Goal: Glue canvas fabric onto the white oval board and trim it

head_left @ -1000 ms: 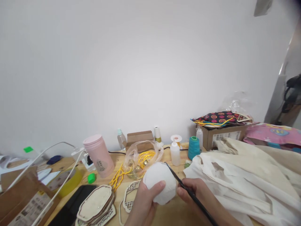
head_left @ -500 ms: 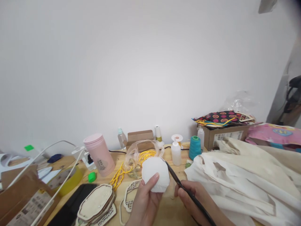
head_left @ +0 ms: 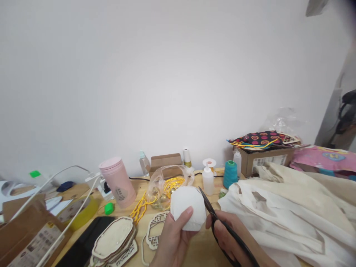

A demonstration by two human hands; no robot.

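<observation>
A white, roughly round piece point(head_left: 189, 204), of cloth or paper, is pinched in my left hand point(head_left: 176, 235), thumb on its face and fingers behind. My right hand point(head_left: 230, 233) grips black scissors point(head_left: 210, 212) by the handles. Their blades point up and left along the right edge of the white piece; I cannot tell whether they touch it. Left of my left hand lies a wooden lattice frame point(head_left: 154, 233), partly hidden by the hand. A stack of wooden plaques point(head_left: 113, 237) rests farther left.
White cloth point(head_left: 278, 218) spreads over the right side. Behind my hands are a squeeze bottle point(head_left: 208, 181), a teal thread cone point(head_left: 230, 175) and a clear bag with yellow cord point(head_left: 174, 182). A pink tumbler point(head_left: 118, 181), a black phone point(head_left: 86, 241) and a cardboard box point(head_left: 33, 233) sit left.
My left hand has shifted the white piece slightly right and down. The scissors have turned, and their handles have spread apart in my right hand.
</observation>
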